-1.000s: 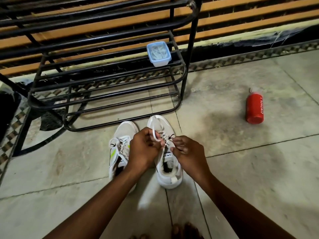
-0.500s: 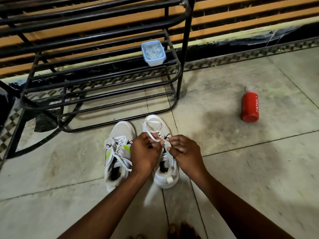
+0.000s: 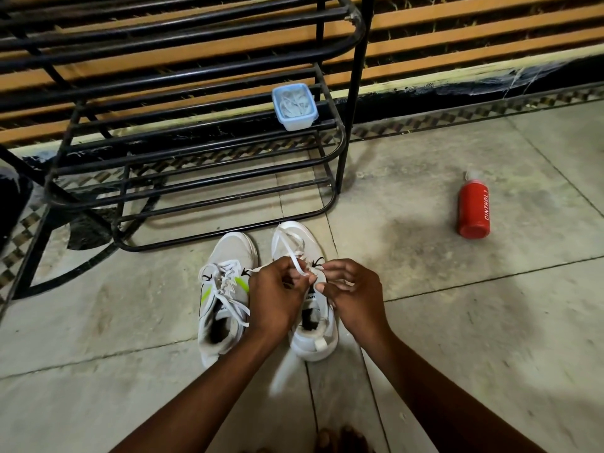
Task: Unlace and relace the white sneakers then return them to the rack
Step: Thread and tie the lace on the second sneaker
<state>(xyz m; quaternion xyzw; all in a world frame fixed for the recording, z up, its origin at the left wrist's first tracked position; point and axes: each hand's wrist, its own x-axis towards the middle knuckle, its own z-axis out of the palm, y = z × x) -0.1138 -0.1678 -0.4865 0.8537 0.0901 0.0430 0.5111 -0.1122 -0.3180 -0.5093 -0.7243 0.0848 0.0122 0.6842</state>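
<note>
Two white sneakers stand side by side on the floor, toes toward the black metal rack (image 3: 333, 204). The left sneaker (image 3: 228, 256) has green accents and its lace tied in a loose bow. Over the right sneaker (image 3: 313, 338) my left hand (image 3: 277, 295) pinches a white lace (image 3: 291, 253) that loops up toward the toe. My right hand (image 3: 356, 295) pinches the lace at the eyelets close beside it. Both hands hide the middle of that shoe.
A small blue-lidded plastic box (image 3: 295, 106) sits on a middle shelf of the rack. A red bottle (image 3: 473, 209) lies on the tiled floor to the right. A slatted wooden wall runs behind the rack. My toes (image 3: 340, 439) show at the bottom edge.
My hands stayed over the right sneaker, working the lace; the loop above the toe has stretched longer. The camera shifted slightly, so the rack and bottle slid in view.
</note>
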